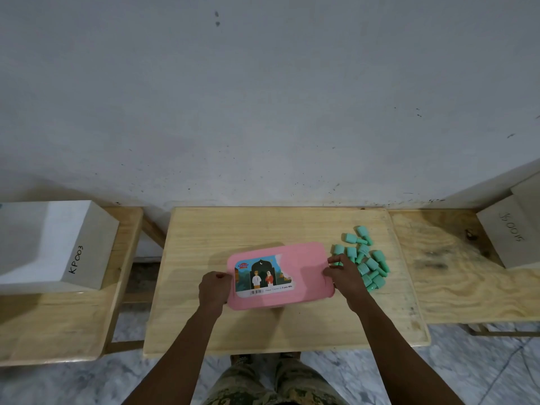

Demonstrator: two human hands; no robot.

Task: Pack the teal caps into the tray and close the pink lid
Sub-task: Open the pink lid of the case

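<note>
Left hand (214,289) grips the left short edge of the pink lid (304,276), fingers curled over the rim; right hand (346,277) grips the opposite short edge, thumb on the top face and fingers wrapped round the side. The pink lid sits near the middle of the wooden counter (263,226), printed label facing up. The tray is hidden beneath it, so its contents cannot be confirmed, nor can it be told whether the lid is snapped down or only resting on the tray. The teal caps (369,264) lie in a loose heap on the counter just beside the right end of the lid, close to the right hand's fingers; none is seen inside the tray. Judged status: packing has not begun. Steps left: take the lid off and set it aside, move the heap of caps into the tray, refit the lid and press it closed. The two-handed hold on both ends suits lifting the lid off. A white box (58,244) marked KP003 stands on a neighbouring counter, well apart to the left.
</note>
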